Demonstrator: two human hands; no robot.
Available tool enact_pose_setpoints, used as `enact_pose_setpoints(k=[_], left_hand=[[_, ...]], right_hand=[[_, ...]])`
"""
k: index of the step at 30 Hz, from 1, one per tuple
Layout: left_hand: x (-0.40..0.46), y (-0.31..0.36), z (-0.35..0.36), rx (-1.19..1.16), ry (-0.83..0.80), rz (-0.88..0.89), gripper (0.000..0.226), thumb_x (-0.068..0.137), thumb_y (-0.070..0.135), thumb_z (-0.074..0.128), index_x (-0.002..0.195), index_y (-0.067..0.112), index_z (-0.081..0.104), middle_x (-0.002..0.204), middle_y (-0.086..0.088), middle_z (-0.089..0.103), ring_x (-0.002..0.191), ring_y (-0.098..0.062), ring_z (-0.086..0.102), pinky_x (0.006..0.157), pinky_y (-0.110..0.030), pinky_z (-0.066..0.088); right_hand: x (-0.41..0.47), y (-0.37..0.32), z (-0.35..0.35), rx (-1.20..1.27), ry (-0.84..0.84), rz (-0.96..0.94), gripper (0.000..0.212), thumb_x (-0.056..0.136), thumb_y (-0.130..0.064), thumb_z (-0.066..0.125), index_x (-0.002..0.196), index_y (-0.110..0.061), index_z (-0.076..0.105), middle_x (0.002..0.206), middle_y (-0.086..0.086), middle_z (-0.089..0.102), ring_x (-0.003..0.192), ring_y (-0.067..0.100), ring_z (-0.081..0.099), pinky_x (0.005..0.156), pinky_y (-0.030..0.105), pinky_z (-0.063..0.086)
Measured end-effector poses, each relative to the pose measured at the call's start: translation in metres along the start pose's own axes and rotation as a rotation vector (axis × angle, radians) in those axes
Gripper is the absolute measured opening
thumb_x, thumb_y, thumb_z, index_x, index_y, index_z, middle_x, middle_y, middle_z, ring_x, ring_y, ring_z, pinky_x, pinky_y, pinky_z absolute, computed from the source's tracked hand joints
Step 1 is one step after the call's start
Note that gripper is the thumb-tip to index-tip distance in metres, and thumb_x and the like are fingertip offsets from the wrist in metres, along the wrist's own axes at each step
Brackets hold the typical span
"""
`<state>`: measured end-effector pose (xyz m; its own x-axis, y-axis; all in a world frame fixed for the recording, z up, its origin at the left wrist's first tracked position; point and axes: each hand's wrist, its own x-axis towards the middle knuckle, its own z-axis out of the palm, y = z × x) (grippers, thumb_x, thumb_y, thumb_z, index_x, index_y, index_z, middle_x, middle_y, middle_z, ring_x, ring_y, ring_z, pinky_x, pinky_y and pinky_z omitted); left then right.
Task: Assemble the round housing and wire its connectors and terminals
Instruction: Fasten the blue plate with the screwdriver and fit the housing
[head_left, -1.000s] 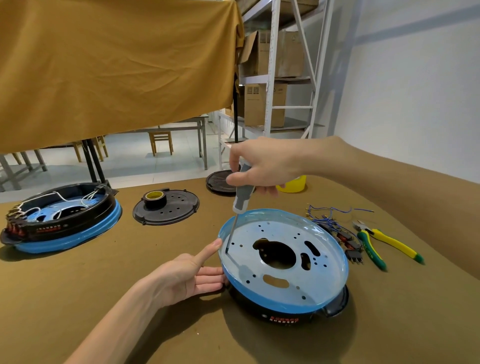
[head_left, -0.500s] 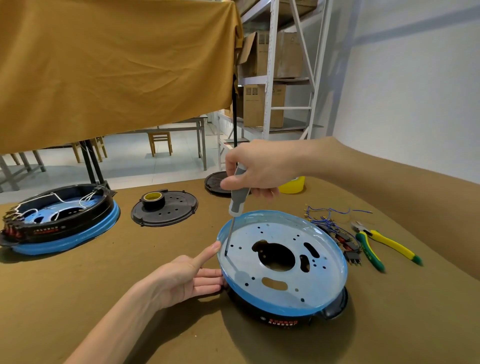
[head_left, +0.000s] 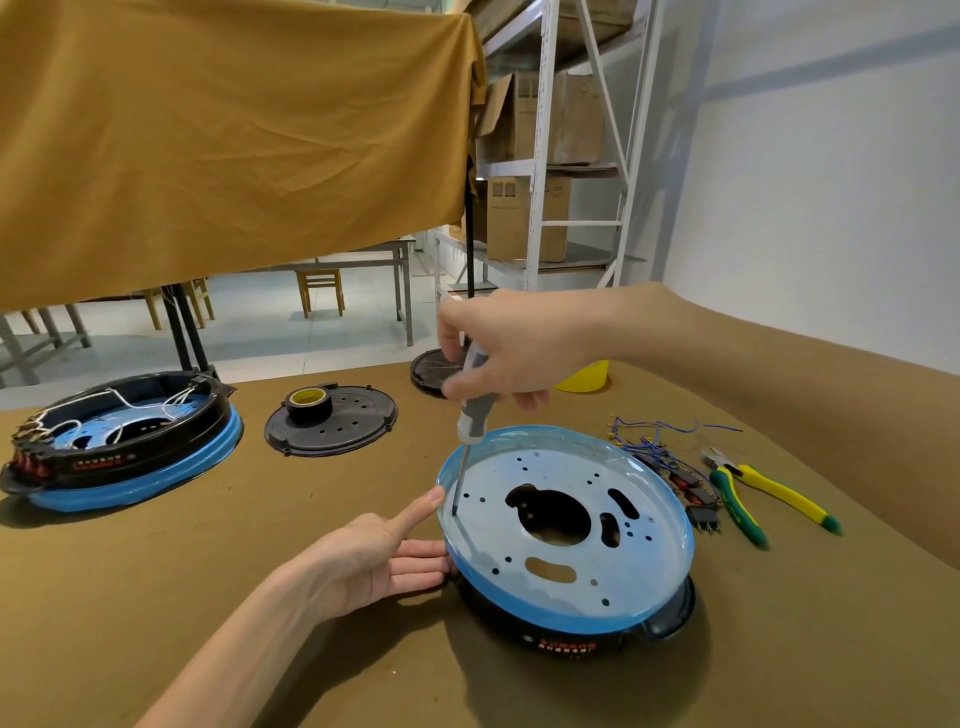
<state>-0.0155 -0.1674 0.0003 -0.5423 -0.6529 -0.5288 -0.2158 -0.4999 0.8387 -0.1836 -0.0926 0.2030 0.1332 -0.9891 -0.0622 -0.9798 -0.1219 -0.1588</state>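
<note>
Round housing on brown table, screwdriver set upright at its left rim.

Right hand (head_left: 511, 345): fingers curled round grey handle of screwdriver (head_left: 470, 410), shaft upright, tip on the blue plate just inside the rim. Left hand (head_left: 376, 561): fingers straight and relaxed, holding nothing, fingertips against the side of the housing (head_left: 571, 525), thumb touching the rim just beside the tip. Beyond right forearm: bundle of wires (head_left: 652, 441), pliers (head_left: 753, 491). Well left of left hand: second housing (head_left: 119, 441); black lid (head_left: 332, 423) carrying a tape roll (head_left: 307, 402). All on the table (head_left: 156, 571).
</note>
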Motion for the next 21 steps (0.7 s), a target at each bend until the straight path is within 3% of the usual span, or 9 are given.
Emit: enact_pose_setpoints(k=[2,6,8,11,15,18,21], left_hand=[[-0.0004,-0.0004,0.0,-0.007,0.001,0.002,0.072,0.052,0.05,0.086,0.1,0.006,0.054,0.099,-0.024,0.078,0.091,-0.035,0.078,0.071,-0.043,0.066],[-0.0005,-0.0003,0.0006,-0.011,0.008,0.0,0.069,0.054,0.049,0.086,0.098,0.007,0.053,0.098,-0.024,0.078,0.09,-0.035,0.079,0.069,-0.042,0.066],[-0.0007,-0.0001,0.0007,-0.01,0.014,-0.003,0.068,0.055,0.049,0.085,0.098,0.006,0.053,0.097,-0.024,0.078,0.089,-0.035,0.079,0.067,-0.041,0.066],[-0.0009,0.0,0.0006,-0.014,0.005,-0.002,0.068,0.054,0.048,0.086,0.096,0.006,0.053,0.097,-0.024,0.078,0.089,-0.035,0.079,0.066,-0.041,0.066],[0.0001,-0.0001,0.0002,-0.009,0.006,-0.001,0.073,0.052,0.048,0.086,0.101,0.005,0.053,0.098,-0.025,0.078,0.089,-0.035,0.079,0.068,-0.041,0.066],[0.0007,-0.0002,0.0008,-0.011,0.019,-0.003,0.07,0.055,0.048,0.086,0.1,0.008,0.049,0.097,-0.024,0.078,0.088,-0.034,0.079,0.068,-0.041,0.066],[0.001,-0.0001,0.0006,-0.019,0.022,0.0,0.068,0.056,0.048,0.086,0.098,0.012,0.046,0.098,-0.025,0.078,0.089,-0.035,0.079,0.067,-0.041,0.066]], right_hand=[[0.0026,-0.001,0.003,-0.04,0.041,0.01,0.033,0.103,-0.046,0.055,0.115,-0.016,0.045,0.07,0.004,0.072,0.045,0.013,0.065,0.045,0.025,0.051],[0.0006,0.0006,-0.0042,0.059,-0.046,0.024,0.043,0.096,-0.028,0.071,0.124,-0.022,0.039,0.067,0.0,0.072,0.048,0.009,0.065,0.046,0.021,0.05],[0.0029,0.0007,-0.0013,-0.009,-0.01,0.033,0.031,0.1,-0.034,0.065,0.119,-0.018,0.046,0.06,-0.002,0.072,0.05,0.014,0.069,0.044,0.022,0.05],[0.0056,0.0017,0.0025,-0.055,0.028,0.039,0.033,0.101,-0.045,0.059,0.112,-0.014,0.052,0.075,0.006,0.074,0.048,0.014,0.069,0.044,0.022,0.051],[0.0017,0.0047,-0.0029,0.065,-0.054,0.044,0.039,0.095,-0.025,0.073,0.118,-0.018,0.042,0.077,0.005,0.07,0.045,0.006,0.063,0.046,0.02,0.05],[0.0055,0.0037,0.0042,-0.034,0.01,0.039,0.032,0.101,-0.043,0.06,0.11,-0.018,0.042,0.068,0.007,0.074,0.048,0.018,0.068,0.045,0.024,0.051],[0.0065,0.0019,0.0026,-0.018,0.008,0.048,0.035,0.099,-0.048,0.061,0.111,-0.02,0.043,0.077,0.006,0.072,0.047,0.013,0.064,0.045,0.024,0.052]])
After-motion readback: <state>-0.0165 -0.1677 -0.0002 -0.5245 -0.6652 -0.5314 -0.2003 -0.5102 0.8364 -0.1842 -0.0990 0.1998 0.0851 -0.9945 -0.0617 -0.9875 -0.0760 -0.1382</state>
